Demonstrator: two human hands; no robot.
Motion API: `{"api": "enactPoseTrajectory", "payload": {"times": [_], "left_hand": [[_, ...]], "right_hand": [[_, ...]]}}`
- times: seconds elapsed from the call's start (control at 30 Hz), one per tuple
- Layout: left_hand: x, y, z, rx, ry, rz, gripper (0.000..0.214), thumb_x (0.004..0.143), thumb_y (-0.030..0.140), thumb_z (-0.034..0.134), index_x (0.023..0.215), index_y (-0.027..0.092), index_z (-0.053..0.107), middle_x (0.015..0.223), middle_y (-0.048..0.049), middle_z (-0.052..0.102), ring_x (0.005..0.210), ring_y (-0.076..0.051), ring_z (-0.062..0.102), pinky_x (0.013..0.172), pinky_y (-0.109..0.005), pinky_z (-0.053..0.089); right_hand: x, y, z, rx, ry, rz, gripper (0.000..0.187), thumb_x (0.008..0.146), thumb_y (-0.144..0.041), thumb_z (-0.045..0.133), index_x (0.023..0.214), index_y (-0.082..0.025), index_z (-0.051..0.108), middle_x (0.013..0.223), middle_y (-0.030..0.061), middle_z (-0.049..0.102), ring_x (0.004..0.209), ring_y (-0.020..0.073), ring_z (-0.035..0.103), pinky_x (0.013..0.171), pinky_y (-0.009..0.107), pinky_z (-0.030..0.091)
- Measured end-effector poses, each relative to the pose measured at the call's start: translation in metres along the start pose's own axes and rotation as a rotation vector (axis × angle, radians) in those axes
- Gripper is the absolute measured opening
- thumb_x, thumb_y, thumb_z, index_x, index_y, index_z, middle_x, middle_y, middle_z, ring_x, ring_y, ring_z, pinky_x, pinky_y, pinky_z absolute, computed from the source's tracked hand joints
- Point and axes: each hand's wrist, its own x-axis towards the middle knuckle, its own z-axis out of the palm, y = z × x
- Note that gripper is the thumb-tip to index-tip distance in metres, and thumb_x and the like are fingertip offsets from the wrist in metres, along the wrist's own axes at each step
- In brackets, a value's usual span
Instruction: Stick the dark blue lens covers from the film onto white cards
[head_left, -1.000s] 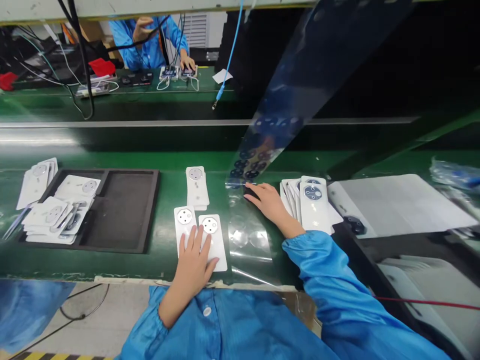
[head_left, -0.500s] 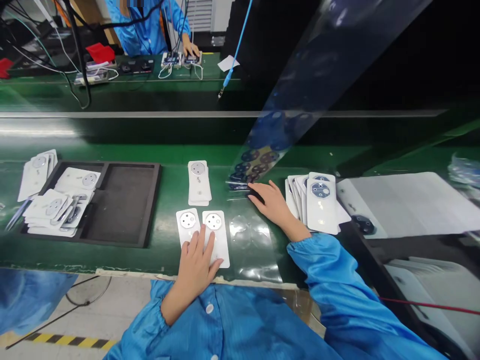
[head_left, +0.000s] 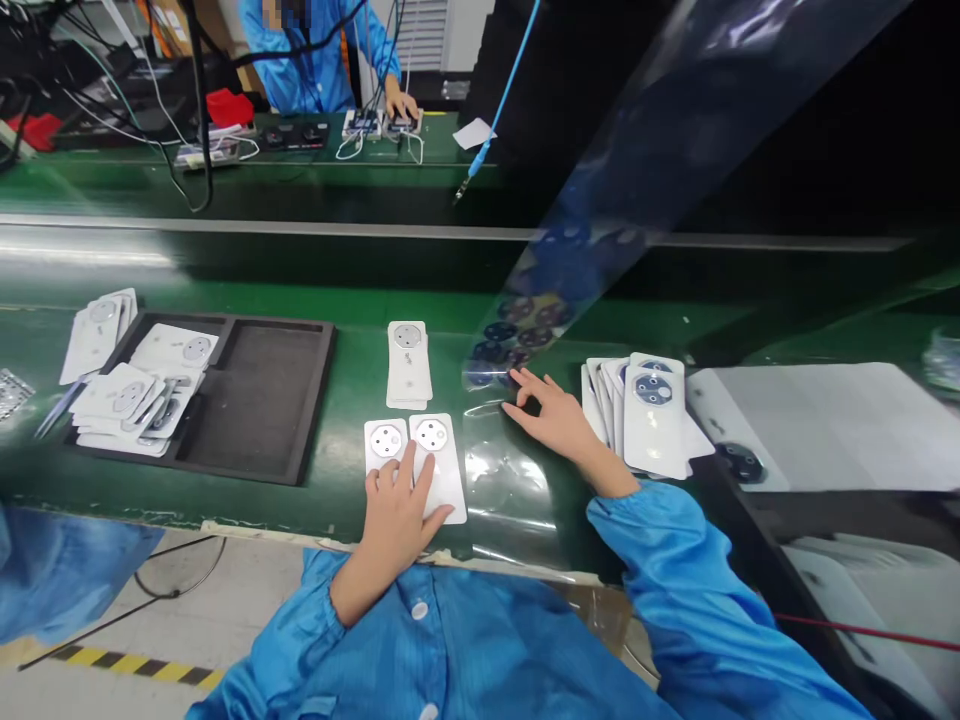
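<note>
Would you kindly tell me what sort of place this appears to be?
Most likely an electronics assembly line. A long green bench carries stacks of identical white cards and a black tray, a clear film strip bears dark round parts, and a person in a blue smock works opposite.

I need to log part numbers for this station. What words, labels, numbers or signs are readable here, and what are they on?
No text can be read anywhere.
White cards under the left hand: only round cut-outs and small dots, no print visible.
Fanned white cards beside the right hand: blank but for a dark round part.
Clear film strip: dark round pieces, any marks too blurred.
Black tray: no label visible.
</note>
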Motion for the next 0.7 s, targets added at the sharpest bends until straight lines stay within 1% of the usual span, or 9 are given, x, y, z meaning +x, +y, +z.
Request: {"api": "enactPoseTrajectory", "payload": {"times": [0.07, 0.13, 0.23, 0.33, 0.4, 0.47, 0.53, 0.6, 0.7], "left_hand": [[-0.001, 0.000, 0.001, -0.036, -0.006, -0.003, 0.065, 0.091, 0.056, 0.062, 0.145, 0.021, 0.052, 0.157, -0.0150, 0.040, 0.117, -0.038, 0.052, 0.093, -0.054, 0.040], [-0.001, -0.001, 0.001, -0.116, -0.020, -0.028, 0.065, 0.089, 0.053, 0.066, 0.144, 0.020, 0.052, 0.156, -0.0170, 0.041, 0.120, -0.041, 0.050, 0.096, -0.058, 0.038], [0.000, -0.001, -0.006, -0.472, -0.010, -0.130, 0.060, 0.085, 0.044, 0.072, 0.138, 0.019, 0.057, 0.152, -0.0178, 0.046, 0.128, -0.043, 0.046, 0.104, -0.063, 0.031], [0.007, -0.002, -0.016, -1.052, 0.076, -0.326, 0.045, 0.083, 0.039, 0.073, 0.124, 0.021, 0.065, 0.138, -0.0137, 0.059, 0.131, -0.036, 0.047, 0.113, -0.058, 0.028], [0.014, -0.002, -0.019, -1.288, 0.090, -0.419, 0.036, 0.085, 0.041, 0.070, 0.115, 0.021, 0.066, 0.122, -0.0116, 0.066, 0.120, -0.030, 0.057, 0.108, -0.050, 0.040], [0.023, -0.001, -0.019, -1.399, 0.048, -0.454, 0.032, 0.089, 0.044, 0.064, 0.109, 0.020, 0.065, 0.106, -0.0102, 0.070, 0.102, -0.025, 0.065, 0.092, -0.042, 0.052], [0.030, -0.001, -0.015, -1.511, 0.017, -0.492, 0.028, 0.089, 0.045, 0.061, 0.099, 0.018, 0.063, 0.093, -0.0080, 0.070, 0.089, -0.021, 0.068, 0.079, -0.036, 0.056], [0.035, -0.001, -0.012, -1.587, 0.026, -0.535, 0.024, 0.087, 0.043, 0.062, 0.088, 0.019, 0.058, 0.088, -0.0050, 0.068, 0.081, -0.018, 0.067, 0.076, -0.033, 0.057], [0.037, -0.004, -0.010, -1.634, 0.057, -0.567, 0.022, 0.083, 0.038, 0.063, 0.082, 0.019, 0.052, 0.085, -0.0023, 0.064, 0.076, -0.015, 0.065, 0.076, -0.032, 0.058]], "right_hand": [[0.003, -0.012, -0.016, 0.156, -0.118, 0.114, 0.038, 0.081, -0.052, 0.070, 0.067, -0.024, 0.049, 0.139, 0.0146, 0.062, 0.143, 0.0363, 0.043, 0.119, 0.060, 0.027], [0.006, -0.027, -0.033, 0.349, -0.168, 0.209, 0.040, 0.078, -0.054, 0.074, 0.065, -0.024, 0.053, 0.131, 0.0139, 0.068, 0.144, 0.0358, 0.041, 0.119, 0.057, 0.027], [0.006, -0.052, -0.046, 0.603, -0.054, 0.323, 0.041, 0.075, -0.055, 0.080, 0.064, -0.023, 0.057, 0.123, 0.0123, 0.072, 0.140, 0.0348, 0.046, 0.118, 0.053, 0.029], [-0.004, -0.081, -0.027, 0.822, 0.066, 0.392, 0.039, 0.074, -0.056, 0.082, 0.068, -0.022, 0.064, 0.124, 0.0101, 0.071, 0.126, 0.0316, 0.058, 0.113, 0.049, 0.036], [-0.015, -0.100, -0.001, 0.950, 0.056, 0.452, 0.037, 0.074, -0.057, 0.081, 0.077, -0.022, 0.069, 0.120, 0.0087, 0.072, 0.109, 0.0272, 0.065, 0.102, 0.045, 0.045], [-0.026, -0.116, 0.025, 1.039, -0.019, 0.497, 0.038, 0.074, -0.059, 0.080, 0.080, -0.022, 0.070, 0.112, 0.0072, 0.073, 0.097, 0.0234, 0.065, 0.093, 0.040, 0.050], [-0.033, -0.127, 0.044, 1.066, -0.086, 0.491, 0.040, 0.075, -0.060, 0.078, 0.076, -0.022, 0.067, 0.102, 0.0057, 0.073, 0.093, 0.0219, 0.064, 0.089, 0.037, 0.050], [-0.036, -0.132, 0.051, 1.021, -0.125, 0.447, 0.041, 0.076, -0.061, 0.077, 0.073, -0.022, 0.064, 0.092, 0.0045, 0.071, 0.092, 0.0217, 0.063, 0.087, 0.035, 0.050], [-0.035, -0.131, 0.047, 0.925, -0.212, 0.383, 0.039, 0.074, -0.059, 0.079, 0.074, -0.023, 0.064, 0.084, 0.0031, 0.068, 0.085, 0.0210, 0.062, 0.081, 0.034, 0.050]]}}
